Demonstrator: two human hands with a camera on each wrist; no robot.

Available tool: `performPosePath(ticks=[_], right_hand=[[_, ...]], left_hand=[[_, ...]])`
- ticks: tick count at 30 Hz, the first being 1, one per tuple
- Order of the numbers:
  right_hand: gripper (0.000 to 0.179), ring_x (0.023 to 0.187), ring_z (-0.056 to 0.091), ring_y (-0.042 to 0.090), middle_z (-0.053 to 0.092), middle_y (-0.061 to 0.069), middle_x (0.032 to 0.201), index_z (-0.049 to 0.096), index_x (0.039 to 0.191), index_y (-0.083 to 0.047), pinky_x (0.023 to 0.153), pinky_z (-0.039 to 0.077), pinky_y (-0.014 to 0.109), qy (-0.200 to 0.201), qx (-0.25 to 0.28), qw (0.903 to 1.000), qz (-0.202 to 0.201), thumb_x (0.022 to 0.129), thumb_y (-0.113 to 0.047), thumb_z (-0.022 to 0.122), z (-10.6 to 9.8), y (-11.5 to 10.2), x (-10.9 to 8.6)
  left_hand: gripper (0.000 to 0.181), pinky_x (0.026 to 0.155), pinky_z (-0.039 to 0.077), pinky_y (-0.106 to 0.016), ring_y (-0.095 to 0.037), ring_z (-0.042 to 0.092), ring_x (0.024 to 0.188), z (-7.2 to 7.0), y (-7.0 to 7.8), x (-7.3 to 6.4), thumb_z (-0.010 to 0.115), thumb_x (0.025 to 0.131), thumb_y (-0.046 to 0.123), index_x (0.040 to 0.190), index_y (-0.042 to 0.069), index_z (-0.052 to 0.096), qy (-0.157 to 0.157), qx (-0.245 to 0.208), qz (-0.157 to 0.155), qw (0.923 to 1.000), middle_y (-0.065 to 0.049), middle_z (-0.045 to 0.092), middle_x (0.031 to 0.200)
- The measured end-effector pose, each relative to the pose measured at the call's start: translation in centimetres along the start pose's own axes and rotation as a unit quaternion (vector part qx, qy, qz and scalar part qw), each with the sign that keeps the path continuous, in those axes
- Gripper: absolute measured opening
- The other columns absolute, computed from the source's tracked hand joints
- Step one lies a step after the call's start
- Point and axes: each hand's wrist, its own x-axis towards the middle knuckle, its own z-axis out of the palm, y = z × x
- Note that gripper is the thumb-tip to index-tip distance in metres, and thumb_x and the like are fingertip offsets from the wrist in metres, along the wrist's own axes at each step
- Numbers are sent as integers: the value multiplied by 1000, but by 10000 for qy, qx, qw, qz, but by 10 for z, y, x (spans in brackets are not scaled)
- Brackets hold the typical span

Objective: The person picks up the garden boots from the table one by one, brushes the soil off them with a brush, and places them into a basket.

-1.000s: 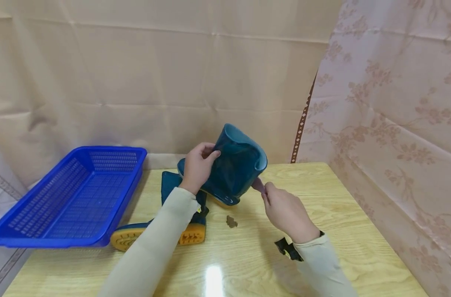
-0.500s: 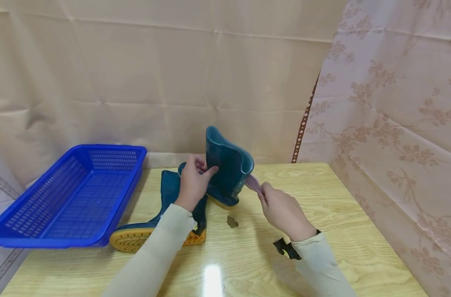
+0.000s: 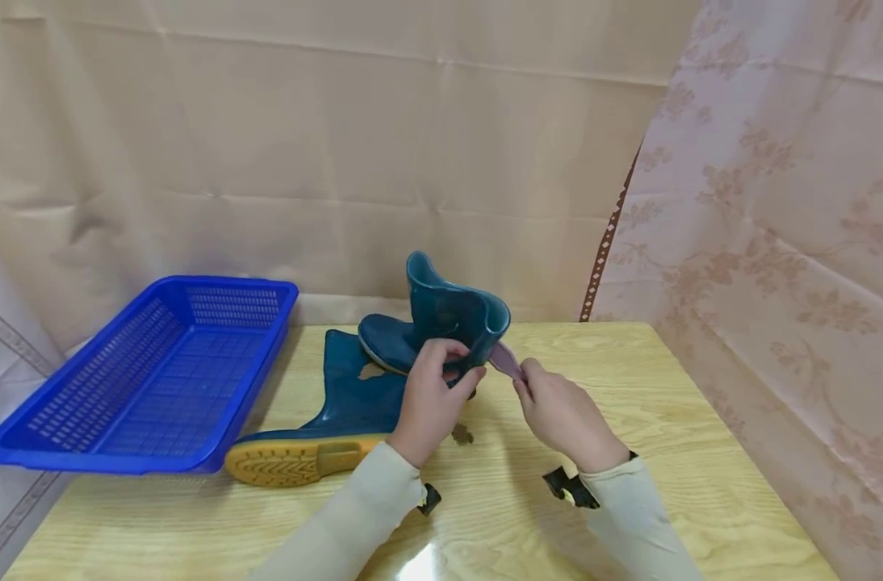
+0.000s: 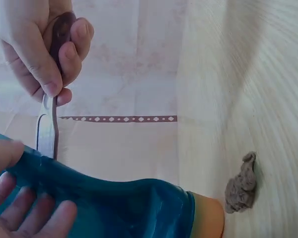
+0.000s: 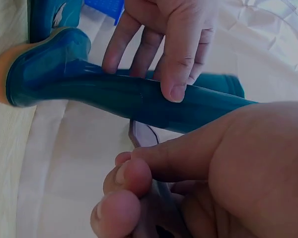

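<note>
A teal rubber boot (image 3: 449,311) stands with its heel on the table, opening up and its rim folded inward. My left hand (image 3: 434,395) is at the near side of its shaft, thumb and fingers spread and touching it. My right hand (image 3: 568,415) grips the dark handle of a purple tool with a flat head (image 4: 47,131). That head meets the back of the boot's shaft, so its working face is hidden. A second teal boot (image 3: 357,395) lies on its side to the left, yellow sole facing me, with a brown mud patch (image 3: 371,370) on its shaft.
A blue plastic basket (image 3: 227,428) stands at the left end of the wooden table (image 3: 674,452). One brown clump of mud (image 4: 242,186) lies on the tabletop by the boot's heel. Beige and floral cloth hangs behind and at the right.
The upper boot has come down from a tilted hold to stand more upright. My left hand has moved from its left side down to the right, in front of its shaft. My right hand stays at its back.
</note>
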Motion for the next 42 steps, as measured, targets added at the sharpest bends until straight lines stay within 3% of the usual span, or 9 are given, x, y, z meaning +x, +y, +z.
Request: performPosePath(ticks=[5, 10, 15, 19, 26, 30, 36, 39, 42], right_hand=[[12, 53, 44, 14, 48, 3, 68, 57, 103, 1, 49, 35, 28, 72, 92, 9999, 108, 106, -10, 53, -1, 8, 0], [14, 52, 43, 14, 48, 3, 67, 56, 102, 0, 48, 35, 30, 157, 276, 9990, 308, 107, -12, 50, -6, 11, 0], [15, 51, 41, 15, 47, 4, 66, 54, 102, -1, 46, 34, 31, 355, 430, 9978, 359, 108, -13, 48, -13, 8, 1], [14, 51, 41, 14, 47, 3, 67, 54, 103, -2, 46, 34, 30, 416, 493, 9977, 213, 109, -14, 49, -10, 4, 2], [13, 53, 43, 14, 50, 2, 70, 59, 111, -5, 50, 36, 30, 218, 467, 9987, -21, 109, -15, 51, 0, 1, 5], [13, 56, 45, 13, 52, 0, 73, 59, 114, -6, 52, 37, 29, -197, 535, 9984, -60, 109, -16, 52, 4, 1, 6], [8, 55, 43, 12, 49, 0, 71, 58, 108, -9, 52, 33, 27, -650, 514, 9965, -102, 108, -16, 55, 11, 2, 9], [7, 54, 42, 12, 49, 0, 70, 59, 108, -9, 51, 33, 27, -686, 532, 9962, -102, 107, -16, 57, 12, 2, 10], [7, 54, 42, 11, 48, -1, 70, 59, 108, -10, 50, 32, 26, -692, 539, 9961, -123, 107, -16, 57, 13, 1, 10]], left_hand=[[18, 86, 60, -33, -13, 67, 99, 3, 1, 12, 64, 105, 23, 121, 15, 66, -46, 316, 128, 9994, 2, 70, 117], [18, 80, 60, -36, -15, 66, 87, -7, 6, 38, 58, 108, 18, 122, 11, 66, -107, 839, 530, 9950, -3, 73, 110], [7, 67, 55, -33, -19, 60, 78, -29, 16, 68, 54, 109, 13, 109, 11, 61, -276, 1070, 894, 9898, -5, 64, 91], [14, 61, 48, -31, -19, 56, 73, -53, 23, 79, 53, 109, 11, 95, 12, 51, -461, 857, 1101, 9891, -5, 53, 81], [9, 72, 56, -35, -20, 61, 77, -87, 30, 76, 54, 108, 9, 109, 8, 63, -318, 469, 1250, 9905, -8, 67, 94], [17, 88, 58, -42, -21, 65, 92, -97, 12, 67, 54, 108, 9, 119, 7, 66, -223, 263, 1120, 9931, -7, 72, 109], [22, 95, 52, -44, -24, 60, 105, -107, -26, 53, 48, 110, 8, 127, 3, 61, -402, -190, 821, 9956, -13, 66, 118], [29, 98, 51, -47, -26, 59, 111, -111, -35, 48, 46, 110, 7, 137, 5, 56, -534, -384, 694, 9954, -14, 63, 124], [40, 101, 52, -50, -26, 58, 118, -115, -37, 44, 56, 106, 12, 145, 13, 52, -682, -259, 561, 9958, -10, 61, 132]])
